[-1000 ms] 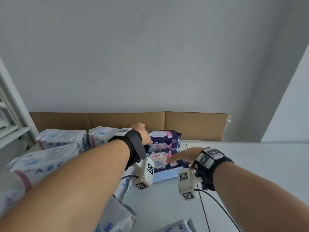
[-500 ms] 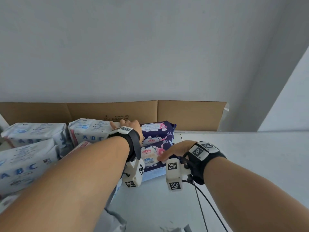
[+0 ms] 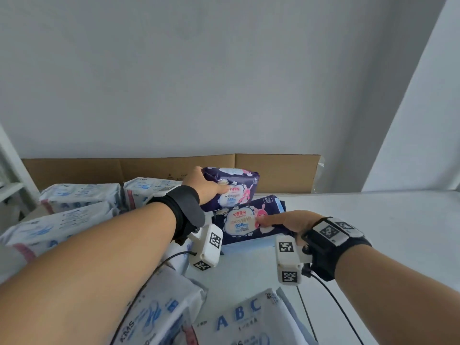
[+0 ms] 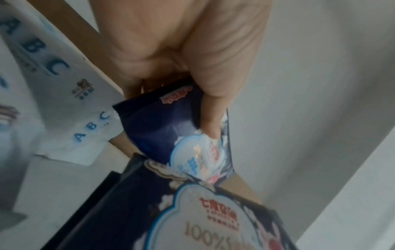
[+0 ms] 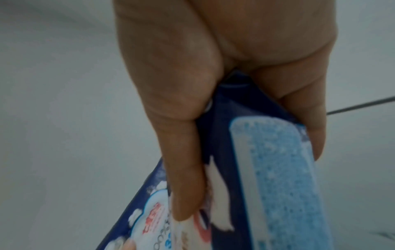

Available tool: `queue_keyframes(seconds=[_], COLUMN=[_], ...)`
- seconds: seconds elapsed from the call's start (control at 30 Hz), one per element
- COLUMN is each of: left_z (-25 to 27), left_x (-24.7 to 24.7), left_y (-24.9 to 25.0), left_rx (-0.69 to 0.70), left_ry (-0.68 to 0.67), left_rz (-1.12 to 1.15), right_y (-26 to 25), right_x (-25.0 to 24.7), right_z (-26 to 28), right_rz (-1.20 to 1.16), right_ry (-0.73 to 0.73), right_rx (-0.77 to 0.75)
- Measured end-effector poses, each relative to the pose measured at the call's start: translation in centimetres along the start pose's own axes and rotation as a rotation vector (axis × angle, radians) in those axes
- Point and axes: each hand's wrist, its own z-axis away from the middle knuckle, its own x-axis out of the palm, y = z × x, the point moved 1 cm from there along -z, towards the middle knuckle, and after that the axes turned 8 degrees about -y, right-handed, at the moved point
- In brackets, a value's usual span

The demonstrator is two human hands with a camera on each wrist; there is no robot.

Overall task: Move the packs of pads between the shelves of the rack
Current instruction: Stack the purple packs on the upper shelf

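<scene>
Left hand [image 3: 202,186] clamped on upper navy pack [image 3: 234,188], thumb on front label, fingers over top edge; pack raised, tilted, at 12 o'clock of lower navy pack [image 3: 249,220]. Right hand [image 3: 296,221] clamped on lower navy pack's right end, thumb on label, pack on white shelf [image 3: 373,220]. White ABC packs [image 3: 79,197] at 9 o'clock. Cardboard [image 3: 273,170] behind.

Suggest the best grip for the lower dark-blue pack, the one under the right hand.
Probably its right short end: the lower dark-blue pack lies flat, and that end is free on the shelf. Come from the right, thumb on top, fingers underneath, as the right hand already does.
</scene>
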Motion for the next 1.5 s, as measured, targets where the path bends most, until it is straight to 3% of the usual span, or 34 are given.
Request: queue_keyframes(seconds=[0.13, 0.27, 0.6, 0.87, 1.03, 1.27, 1.5], left_z=[4.9, 10.5, 20.9, 28.9, 34.0, 43.1, 46.4], left_x=[-2.5, -5.1, -4.3, 2.8, 10.1, 26.1, 32.7], left_y=[1.0, 2.1, 3.0, 4.0, 5.9, 8.7, 9.7], left_rx=[0.011, -0.018, 0.024, 0.013, -0.01, -0.182, -0.252], left_ry=[0.12, 0.101, -0.248, -0.369, -0.441, -0.541, -0.568], left_rz=[0.364, 0.601, 1.022, 1.145, 1.1, 1.102, 0.991], right_y=[-0.3, 0.0, 4.7, 10.6, 17.6, 30.3, 36.4], right_x=[0.8, 2.2, 5.3, 3.7, -0.8, -9.5, -13.7], right_z=[6.1, 13.0, 25.7, 32.8, 37.1, 44.6, 47.5], right_rz=[-0.136, -0.345, -0.62, -0.768, -0.824, -0.827, -0.837], right_ry=[0.083, 0.146, 0.199, 0.099, 0.15, 0.207, 0.29], right_rx=[-0.125, -0.294, -0.499, -0.574, -0.542, -0.447, -0.354])
